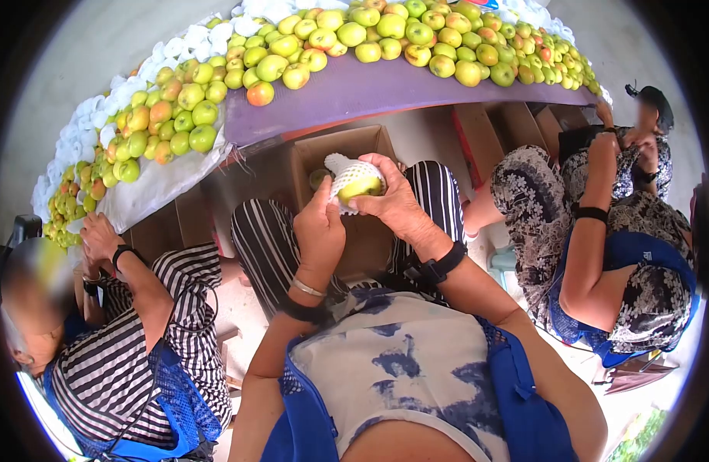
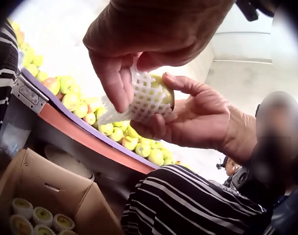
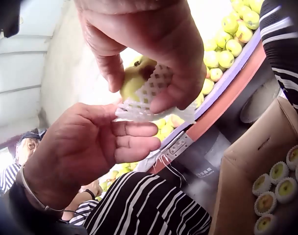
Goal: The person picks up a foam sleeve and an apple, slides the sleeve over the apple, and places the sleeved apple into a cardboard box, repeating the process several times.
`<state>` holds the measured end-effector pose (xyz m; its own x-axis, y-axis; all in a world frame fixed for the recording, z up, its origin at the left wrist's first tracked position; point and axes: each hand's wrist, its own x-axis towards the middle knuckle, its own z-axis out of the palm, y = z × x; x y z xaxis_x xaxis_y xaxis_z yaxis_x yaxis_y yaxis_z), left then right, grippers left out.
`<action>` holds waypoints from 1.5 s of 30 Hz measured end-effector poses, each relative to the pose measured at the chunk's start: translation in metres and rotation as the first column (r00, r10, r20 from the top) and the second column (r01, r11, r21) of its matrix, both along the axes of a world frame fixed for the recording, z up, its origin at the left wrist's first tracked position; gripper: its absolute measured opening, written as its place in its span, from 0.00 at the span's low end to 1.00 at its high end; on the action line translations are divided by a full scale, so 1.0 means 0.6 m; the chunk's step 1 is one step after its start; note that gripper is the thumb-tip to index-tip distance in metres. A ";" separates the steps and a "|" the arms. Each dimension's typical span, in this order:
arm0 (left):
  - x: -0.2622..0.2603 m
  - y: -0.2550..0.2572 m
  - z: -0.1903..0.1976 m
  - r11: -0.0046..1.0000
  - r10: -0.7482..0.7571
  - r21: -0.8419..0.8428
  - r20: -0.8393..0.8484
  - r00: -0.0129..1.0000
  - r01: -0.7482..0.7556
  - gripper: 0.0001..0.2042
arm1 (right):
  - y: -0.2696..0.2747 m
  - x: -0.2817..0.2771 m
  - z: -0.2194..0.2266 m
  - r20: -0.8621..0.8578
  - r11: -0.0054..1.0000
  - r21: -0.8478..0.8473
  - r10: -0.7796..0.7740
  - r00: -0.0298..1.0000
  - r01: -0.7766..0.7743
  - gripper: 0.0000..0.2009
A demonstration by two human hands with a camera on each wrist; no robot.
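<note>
A green apple (image 1: pixel 360 189) sits partly inside a white foam net sleeve (image 1: pixel 341 171), held up over an open cardboard box. My right hand (image 1: pixel 401 205) grips the apple, thumb on one side and fingers round the netted side. With thumb and fingertips my left hand (image 1: pixel 321 235) pinches the edge of the sleeve. In the right wrist view the apple's stem end (image 3: pixel 137 63) shows bare, while the net (image 3: pixel 159 85) covers its lower side. The loose end of the sleeve (image 2: pixel 112 113) hangs past the apple in the left wrist view.
The cardboard box (image 2: pixel 58 178) between the knees holds several netted apples (image 3: pixel 286 188). A purple-topped table (image 1: pixel 324 96) in front bears a heap of loose apples (image 1: pixel 389 27). White foam nets (image 1: pixel 77 138) lie piled along its left side. Another person sits close on each side.
</note>
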<state>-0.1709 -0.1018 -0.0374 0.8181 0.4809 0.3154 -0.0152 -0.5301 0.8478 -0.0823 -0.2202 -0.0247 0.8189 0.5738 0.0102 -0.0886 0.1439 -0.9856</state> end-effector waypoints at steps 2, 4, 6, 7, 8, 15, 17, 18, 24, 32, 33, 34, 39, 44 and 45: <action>0.006 -0.005 -0.008 0.999 0.032 -0.031 0.087 0.996 -0.030 0.15 | 0.003 0.000 0.001 0.105 0.997 -0.027 -0.071 0.992 0.074 0.31; 0.008 -0.016 0.000 0.997 0.044 -0.064 0.112 0.993 -0.037 0.15 | 0.005 -0.007 0.014 0.237 0.985 -0.072 -0.133 0.962 0.154 0.31; 0.001 -0.025 0.020 0.995 0.032 -0.097 0.079 0.996 -0.024 0.15 | 0.005 -0.008 0.013 0.226 0.987 -0.035 -0.148 0.963 0.160 0.32; 0.004 -0.021 0.014 0.993 0.006 -0.117 0.120 0.993 0.008 0.16 | 0.005 -0.007 0.013 0.220 0.987 -0.016 -0.155 0.963 0.163 0.32; 0.007 -0.015 0.004 0.990 -0.018 -0.138 0.158 0.987 0.040 0.17 | 0.005 -0.002 0.005 0.242 0.985 -0.027 -0.158 0.957 0.170 0.33; 0.011 -0.025 0.033 0.470 -0.207 -0.821 0.256 0.944 0.326 0.27 | -0.002 -0.009 0.029 0.574 0.911 -0.282 -0.092 0.814 0.302 0.32; 0.014 -0.020 0.026 0.424 -0.173 -0.846 0.275 0.946 0.323 0.28 | -0.006 -0.007 0.029 0.557 0.937 -0.263 -0.046 0.829 0.229 0.28; 0.014 -0.018 0.023 0.399 -0.157 -0.859 0.282 0.946 0.322 0.28 | -0.010 -0.004 0.028 0.527 0.953 -0.244 -0.027 0.849 0.182 0.26; 0.017 -0.015 0.016 0.434 -0.134 -0.840 0.297 0.945 0.326 0.29 | -0.013 0.019 0.003 0.315 0.994 -0.107 0.012 0.949 0.023 0.20; 0.017 -0.011 0.013 0.426 -0.133 -0.856 0.262 0.956 0.294 0.26 | -0.019 0.019 0.019 0.251 1.000 -0.029 0.010 0.968 -0.002 0.21; 0.017 -0.009 0.011 0.401 -0.142 -0.862 0.275 0.951 0.309 0.25 | -0.019 0.022 0.015 0.231 1.000 -0.005 0.018 0.973 -0.017 0.21; 0.016 -0.009 0.012 0.385 -0.142 -0.869 0.278 0.950 0.312 0.25 | -0.019 0.025 0.010 0.212 0.999 0.019 0.026 0.977 -0.031 0.21; 0.016 -0.005 0.013 0.307 -0.169 -0.890 0.299 0.939 0.338 0.26 | -0.025 0.028 0.024 0.084 0.997 0.044 0.066 0.994 -0.070 0.20; 0.022 -0.008 0.020 0.288 -0.165 -0.894 0.306 0.938 0.342 0.25 | -0.016 0.016 0.039 0.355 0.994 -0.103 0.001 0.935 0.038 0.20; 0.023 -0.008 0.022 0.290 -0.155 -0.898 0.298 0.942 0.332 0.24 | -0.012 0.015 0.036 0.441 0.984 -0.166 0.013 0.898 0.068 0.20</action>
<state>-0.1569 -0.1067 -0.0244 0.9468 0.3102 -0.0860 -0.1450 0.6496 0.7464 -0.0736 -0.2274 -0.0034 0.7694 0.5767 0.2747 0.3597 -0.0357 -0.9324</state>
